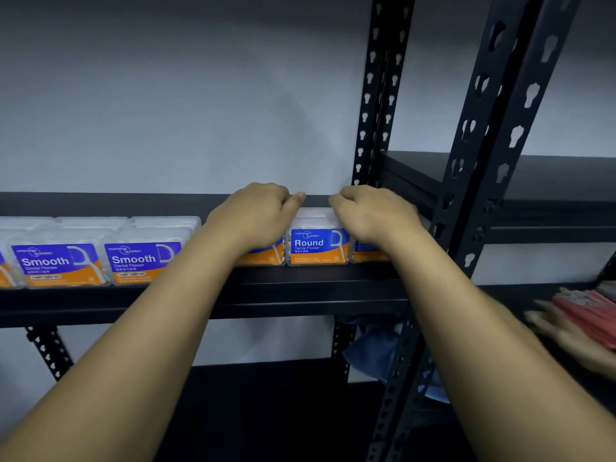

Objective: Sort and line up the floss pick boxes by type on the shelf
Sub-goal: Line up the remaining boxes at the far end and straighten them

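Both hands' fingers curled over Round boxes (318,243) | grip unclear | shelf (300,288)

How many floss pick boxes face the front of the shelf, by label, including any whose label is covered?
Smooth boxes: 2
Round box: 1
Boxes with label hidden: 3, one cut off at the left edge, one behind the left hand, one behind the right hand
Total: 6

Dim bluish light, wide-angle bending at edges, blurred lower right
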Demonstrator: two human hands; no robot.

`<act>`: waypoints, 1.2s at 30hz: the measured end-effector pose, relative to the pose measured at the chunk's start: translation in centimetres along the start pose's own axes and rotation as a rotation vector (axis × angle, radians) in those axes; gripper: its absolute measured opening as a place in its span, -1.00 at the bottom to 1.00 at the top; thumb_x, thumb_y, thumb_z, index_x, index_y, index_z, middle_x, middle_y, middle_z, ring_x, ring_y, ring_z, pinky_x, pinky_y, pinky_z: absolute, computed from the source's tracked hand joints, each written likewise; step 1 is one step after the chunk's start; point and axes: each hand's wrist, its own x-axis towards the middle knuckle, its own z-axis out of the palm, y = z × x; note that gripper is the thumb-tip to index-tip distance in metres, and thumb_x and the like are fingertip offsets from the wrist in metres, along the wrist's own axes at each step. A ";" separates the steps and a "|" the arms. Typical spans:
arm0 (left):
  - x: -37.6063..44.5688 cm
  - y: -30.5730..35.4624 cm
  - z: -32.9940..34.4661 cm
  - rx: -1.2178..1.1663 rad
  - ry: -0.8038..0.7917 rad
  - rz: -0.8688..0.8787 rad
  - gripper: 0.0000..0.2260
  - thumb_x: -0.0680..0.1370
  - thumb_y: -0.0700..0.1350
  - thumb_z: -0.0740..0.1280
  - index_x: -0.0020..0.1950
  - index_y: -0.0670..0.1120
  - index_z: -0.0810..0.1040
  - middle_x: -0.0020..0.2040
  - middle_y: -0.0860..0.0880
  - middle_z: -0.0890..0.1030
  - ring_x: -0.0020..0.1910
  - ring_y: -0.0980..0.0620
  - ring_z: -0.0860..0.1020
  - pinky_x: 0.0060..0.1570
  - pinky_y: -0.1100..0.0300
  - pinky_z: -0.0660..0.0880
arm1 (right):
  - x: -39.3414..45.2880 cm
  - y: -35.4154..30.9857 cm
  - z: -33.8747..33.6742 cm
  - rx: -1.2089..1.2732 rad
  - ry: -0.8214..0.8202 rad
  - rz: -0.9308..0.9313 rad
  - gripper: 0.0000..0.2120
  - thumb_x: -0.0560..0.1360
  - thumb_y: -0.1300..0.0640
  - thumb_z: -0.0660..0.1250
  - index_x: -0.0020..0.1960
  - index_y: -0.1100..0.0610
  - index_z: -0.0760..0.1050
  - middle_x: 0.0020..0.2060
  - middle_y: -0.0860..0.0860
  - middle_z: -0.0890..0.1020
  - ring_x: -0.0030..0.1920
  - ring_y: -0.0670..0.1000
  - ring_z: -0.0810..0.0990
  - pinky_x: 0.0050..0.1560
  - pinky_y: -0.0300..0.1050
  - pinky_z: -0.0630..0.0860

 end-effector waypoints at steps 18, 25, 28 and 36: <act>-1.7 0.1 -0.8 0.002 -0.029 0.047 -0.65 0.69 0.14 0.10 0.17 -0.04 0.57 0.10 -0.07 0.66 0.05 -0.05 0.60 -0.09 0.06 0.51 | -1.9 -0.1 0.0 -0.053 0.018 -0.089 -0.63 0.65 -0.21 0.03 0.20 -0.12 0.55 0.08 -0.03 0.68 0.14 0.13 0.56 -0.02 0.03 0.47; -1.6 0.2 -1.2 -0.030 -0.113 0.053 -0.67 0.69 0.14 0.11 0.09 -0.03 0.56 -0.01 -0.03 0.66 -0.09 0.06 0.60 -0.19 0.13 0.50 | -2.3 -0.1 -0.2 -0.047 -0.008 -0.094 -0.66 0.66 -0.17 0.06 0.14 -0.09 0.57 0.04 -0.06 0.69 -0.02 0.06 0.55 -0.17 -0.05 0.39; -2.0 0.4 -1.3 -0.026 -0.102 0.060 -0.64 0.70 0.14 0.09 0.11 -0.06 0.57 0.01 -0.05 0.67 -0.03 -0.01 0.62 -0.11 0.09 0.54 | -2.4 -0.1 -0.2 -0.041 -0.011 -0.095 -0.66 0.66 -0.17 0.05 0.16 -0.11 0.57 0.03 -0.08 0.68 0.01 0.04 0.58 -0.13 -0.04 0.41; -2.4 0.8 -1.3 0.014 -0.084 0.043 -0.60 0.71 0.13 0.06 0.09 -0.09 0.58 0.04 -0.12 0.67 0.02 -0.10 0.61 0.01 0.00 0.55 | -2.5 -0.2 -0.4 -0.038 -0.024 -0.097 -0.67 0.67 -0.16 0.05 0.17 -0.13 0.56 0.02 -0.09 0.69 -0.04 0.04 0.57 -0.13 -0.05 0.37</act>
